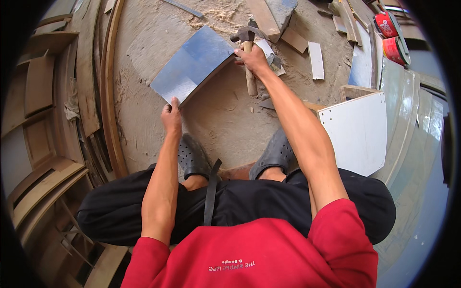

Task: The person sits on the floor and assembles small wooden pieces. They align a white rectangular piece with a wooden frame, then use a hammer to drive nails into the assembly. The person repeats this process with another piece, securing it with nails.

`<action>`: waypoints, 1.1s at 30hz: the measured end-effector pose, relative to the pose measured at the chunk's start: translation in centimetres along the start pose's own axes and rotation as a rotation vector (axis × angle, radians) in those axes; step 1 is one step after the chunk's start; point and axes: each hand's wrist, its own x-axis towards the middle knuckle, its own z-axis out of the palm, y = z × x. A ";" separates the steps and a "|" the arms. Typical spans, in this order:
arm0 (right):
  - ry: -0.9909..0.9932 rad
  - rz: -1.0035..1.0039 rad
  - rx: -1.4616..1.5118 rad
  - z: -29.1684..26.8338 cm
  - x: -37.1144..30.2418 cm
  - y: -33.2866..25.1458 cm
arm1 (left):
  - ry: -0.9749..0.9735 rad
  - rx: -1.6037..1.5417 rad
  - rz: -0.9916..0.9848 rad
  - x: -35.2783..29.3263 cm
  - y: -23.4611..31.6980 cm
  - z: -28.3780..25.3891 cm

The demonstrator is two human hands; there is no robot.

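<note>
Along the left edge, curved wooden frames [48, 144] lie stacked on the floor, and a long bent wooden strip [109, 96] arcs beside them from the top of the view down toward the person's knee. Next to it comes the sawdust-covered floor [225, 115], where the person squats in dark trousers, a red sweatshirt and grey perforated clogs [192, 156]. The left hand [171, 116] is closed on the near corner of a blue-grey curved panel [192, 65], fingers wrapped over its lower edge, so that the panel stands tilted on the floor just ahead of the feet (its surface is dusty and reflects light in patches). At the panel's far right corner the right hand [252, 58] is clamped around the wooden handle of a claw hammer [247, 48], whose dark metal head sits just above the knuckles, close to the panel's upper right edge; whether it touches the panel cannot be told. Beyond the hammer, offcuts of wood [315, 60] and board are scattered over the floor. To the right of the right forearm leans a white laminated board [357, 132] with small dots near its edges, and farther right, near the top, stand two red tins [391, 36] beside pale curved sheets [408, 110].
</note>
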 end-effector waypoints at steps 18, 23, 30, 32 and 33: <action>0.055 0.061 0.029 0.5 -0.7 -1.4 | 0.107 -0.181 0.036 -0.8 -0.1 1.0; 0.086 0.086 0.005 0.9 -1.1 -2.1 | 0.128 -0.145 0.054 -0.7 -0.3 1.0; 0.073 0.093 0.016 0.8 -1.3 -2.3 | 0.088 -0.073 -0.001 -0.9 -0.1 0.9; 0.075 0.099 0.028 0.9 -1.2 -2.2 | 0.118 -0.086 0.004 -0.6 -0.3 0.8; 0.076 0.101 0.037 1.0 -1.1 -2.2 | 0.169 -0.116 0.031 -0.5 -0.5 0.9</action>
